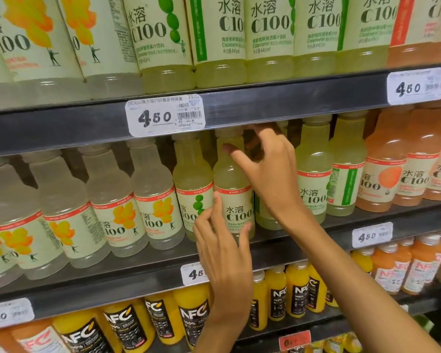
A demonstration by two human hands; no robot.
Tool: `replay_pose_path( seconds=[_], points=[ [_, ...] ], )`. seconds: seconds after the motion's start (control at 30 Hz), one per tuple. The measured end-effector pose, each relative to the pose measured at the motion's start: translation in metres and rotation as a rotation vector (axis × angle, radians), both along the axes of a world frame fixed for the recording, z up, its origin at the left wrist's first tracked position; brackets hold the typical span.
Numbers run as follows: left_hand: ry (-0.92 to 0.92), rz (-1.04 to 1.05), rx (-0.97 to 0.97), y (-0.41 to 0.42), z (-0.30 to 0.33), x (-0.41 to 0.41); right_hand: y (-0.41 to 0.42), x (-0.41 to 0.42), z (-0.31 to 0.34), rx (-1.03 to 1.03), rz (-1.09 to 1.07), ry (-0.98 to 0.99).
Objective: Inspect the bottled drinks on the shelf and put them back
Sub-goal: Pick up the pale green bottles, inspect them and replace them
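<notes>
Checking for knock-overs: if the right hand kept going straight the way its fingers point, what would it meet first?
Probably the neck of the pale green bottle just left of the right hand; depth is unclear.

You're facing pale yellow-green bottles (233, 184) with cream labels, dark lettering and a red band on top. Left of them, clear bottles (107, 200) carry yellow-orange blotches on their labels. Far right, the bottles (385, 171) are peach-orange. The shelf edges (61, 128) are dark grey, with white price tags (164, 115) numbered in black.

Bottle (233, 189) stands upright on middle shelf (316, 225), between neighbouring bottles (192, 189).
</notes>
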State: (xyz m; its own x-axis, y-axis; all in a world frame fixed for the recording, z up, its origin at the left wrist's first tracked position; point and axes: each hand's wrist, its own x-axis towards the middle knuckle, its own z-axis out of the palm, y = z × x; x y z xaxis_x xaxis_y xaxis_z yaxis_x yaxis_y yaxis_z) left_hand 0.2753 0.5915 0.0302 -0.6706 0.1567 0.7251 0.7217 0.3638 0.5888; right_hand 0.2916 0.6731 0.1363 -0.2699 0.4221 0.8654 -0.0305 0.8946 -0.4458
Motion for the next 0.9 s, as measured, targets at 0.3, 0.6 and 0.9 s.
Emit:
replay_pose_path(
  seconds=[0.3, 0.6, 0.9],
  points=[
    [-0.014, 0.009, -0.166, -0.004, 0.009, -0.003, 0.002, 0.003, 0.001, -0.029, -0.007, -0.089],
    [-0.068, -0.15, -0.149, -0.009, -0.001, 0.016, 0.03, 0.025, 0.011, -0.237, -0.05, -0.108],
    [-0.11, -0.2, -0.079, 0.011, 0.007, 0.037, 0.039, 0.024, 0.008, -0.271, 0.176, -0.083]
  ],
)
